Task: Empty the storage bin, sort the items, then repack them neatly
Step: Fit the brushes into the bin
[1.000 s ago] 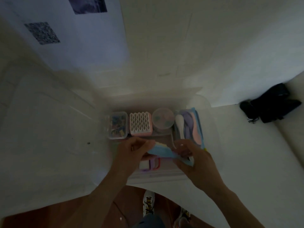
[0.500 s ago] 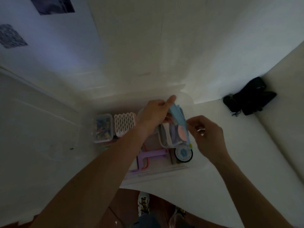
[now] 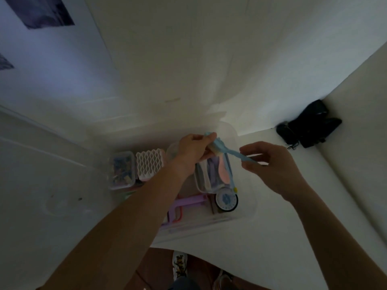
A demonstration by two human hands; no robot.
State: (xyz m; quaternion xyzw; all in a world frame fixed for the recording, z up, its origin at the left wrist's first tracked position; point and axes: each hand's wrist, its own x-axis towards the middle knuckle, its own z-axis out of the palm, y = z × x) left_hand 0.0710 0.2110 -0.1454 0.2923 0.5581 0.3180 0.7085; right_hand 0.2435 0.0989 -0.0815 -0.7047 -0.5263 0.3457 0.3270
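A clear plastic storage bin (image 3: pixel 244 214) lies on a white surface, filled with small items. Above its far right corner, my left hand (image 3: pixel 193 150) and my right hand (image 3: pixel 270 166) both pinch a light blue flat item (image 3: pixel 227 150), one at each end. Inside the bin sit a small clear box of colourful bits (image 3: pixel 122 170), a pink holder with a white wavy top (image 3: pixel 149 164), a clear case with pastel spoons (image 3: pixel 214 174), a round dial-like item (image 3: pixel 226 199) and purple and pink frames (image 3: pixel 184 206). A round tub is mostly hidden behind my left hand.
A black object (image 3: pixel 307 127) lies in the far right corner by the wall. A clear lid or sheet (image 3: pixel 56 185) lies left of the bin. The surface's near edge curves just below the bin, with shoes (image 3: pixel 180 264) on the floor beneath.
Both hands have carried the light blue item from the bin's near middle up to its far right corner. The view has shifted, so the bin sits lower and further right.
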